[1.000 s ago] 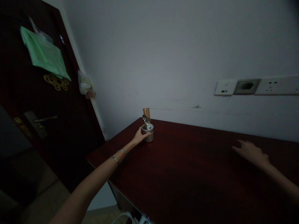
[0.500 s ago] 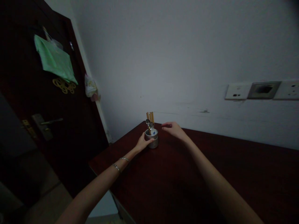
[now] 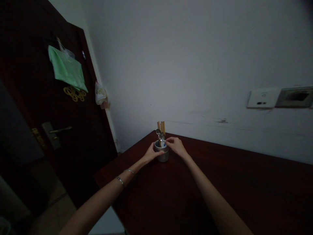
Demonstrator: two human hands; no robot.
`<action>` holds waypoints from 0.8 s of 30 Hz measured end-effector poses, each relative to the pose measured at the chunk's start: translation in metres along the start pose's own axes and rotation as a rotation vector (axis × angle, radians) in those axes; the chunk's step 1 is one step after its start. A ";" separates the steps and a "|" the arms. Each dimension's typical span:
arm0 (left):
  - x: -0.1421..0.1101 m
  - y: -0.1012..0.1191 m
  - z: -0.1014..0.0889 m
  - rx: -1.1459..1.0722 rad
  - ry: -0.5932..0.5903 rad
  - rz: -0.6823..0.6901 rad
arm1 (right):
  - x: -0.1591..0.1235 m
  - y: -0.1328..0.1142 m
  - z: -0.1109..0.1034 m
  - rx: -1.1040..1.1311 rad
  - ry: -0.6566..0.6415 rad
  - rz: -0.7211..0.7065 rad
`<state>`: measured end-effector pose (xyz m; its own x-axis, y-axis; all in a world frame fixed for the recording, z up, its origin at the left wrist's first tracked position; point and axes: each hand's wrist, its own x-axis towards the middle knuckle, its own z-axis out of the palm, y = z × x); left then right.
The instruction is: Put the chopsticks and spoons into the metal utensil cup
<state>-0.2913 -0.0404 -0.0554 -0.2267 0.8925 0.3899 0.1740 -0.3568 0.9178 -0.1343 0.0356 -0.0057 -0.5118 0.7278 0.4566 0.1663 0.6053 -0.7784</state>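
A grey cylindrical utensil holder stands upright near the far corner of the dark red table. Wrapped round its left side is my left hand, thumb across the front. Several chopsticks rise from the holder, with metal spoons in front of them. A white ceramic spoon with a blue mark also sits in it, its rounded end at the rim. The fingertips of my right hand pinch the right edge of this white spoon.
Behind the table is a pale wall with sockets at the right. To the left stands a dark door with a metal handle. A green cloth hangs on the door, and a plastic bag hangs beside its frame.
My right hand has moved left and down from the air beside the holder to the white ceramic spoon and closed on its edge. My left hand stays on the holder. The view has shifted slightly.
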 end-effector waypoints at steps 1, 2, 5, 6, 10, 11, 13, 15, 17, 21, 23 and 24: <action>0.002 0.000 -0.002 0.001 -0.018 0.002 | 0.001 0.000 0.000 0.000 0.001 -0.004; 0.004 0.000 -0.005 0.005 -0.038 0.005 | 0.001 0.001 0.001 -0.002 0.006 -0.005; 0.010 0.004 -0.010 0.034 -0.124 0.008 | 0.003 0.006 0.004 -0.012 0.027 0.008; 0.012 0.006 -0.012 0.042 -0.172 0.002 | 0.003 0.007 0.005 -0.014 0.029 0.015; 0.020 0.022 -0.022 0.028 -0.471 -0.105 | 0.004 0.012 0.008 -0.012 0.033 0.041; 0.023 0.027 -0.028 0.021 -0.548 -0.172 | 0.004 0.012 0.008 -0.012 0.035 0.042; 0.030 0.033 -0.042 0.014 -0.645 -0.349 | 0.004 0.011 0.008 -0.012 0.043 0.034; 0.037 0.034 -0.057 0.012 -0.598 -0.522 | 0.003 0.010 0.008 -0.010 0.049 0.019; 0.045 0.028 -0.067 -0.022 -0.369 -0.558 | 0.002 0.009 0.007 -0.013 0.055 0.014; 0.058 0.002 -0.055 -0.235 0.090 -0.391 | 0.000 0.008 0.007 -0.011 0.067 0.014; 0.062 -0.010 -0.038 -0.349 0.144 -0.377 | 0.000 0.008 0.007 -0.003 0.066 0.010; 0.063 -0.014 -0.030 -0.422 0.163 -0.366 | 0.000 0.008 0.008 -0.002 0.064 0.012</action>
<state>-0.3363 0.0130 -0.0411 -0.3507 0.9363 0.0177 -0.3332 -0.1424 0.9321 -0.1394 0.0386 -0.0153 -0.4545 0.7540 0.4742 0.1734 0.5971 -0.7832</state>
